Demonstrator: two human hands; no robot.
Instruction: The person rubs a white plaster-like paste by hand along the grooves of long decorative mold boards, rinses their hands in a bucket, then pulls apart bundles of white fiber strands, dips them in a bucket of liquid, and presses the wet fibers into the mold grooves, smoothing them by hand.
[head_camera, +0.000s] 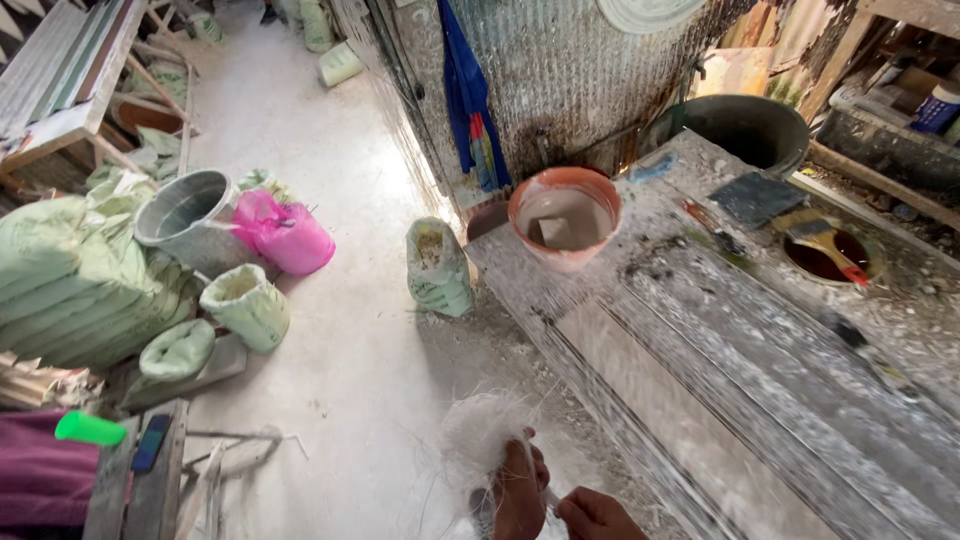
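Where floor meets bench, white fibre tuft (480, 432) frayed, wispy; left hand (520, 490) grip clutching it; right hand (597, 516) grip pinching strands.

White fibre tuft (480, 435), fluffy, upright, bottom centre.

hands (555, 500) gripping white fibre tuft (480, 432), workbench (720, 380)

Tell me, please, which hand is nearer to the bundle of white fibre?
The left. The left hand grips the bundle of white fibre from below, fingers touching it. The right hand sits lower and to the right, away from the bundle.
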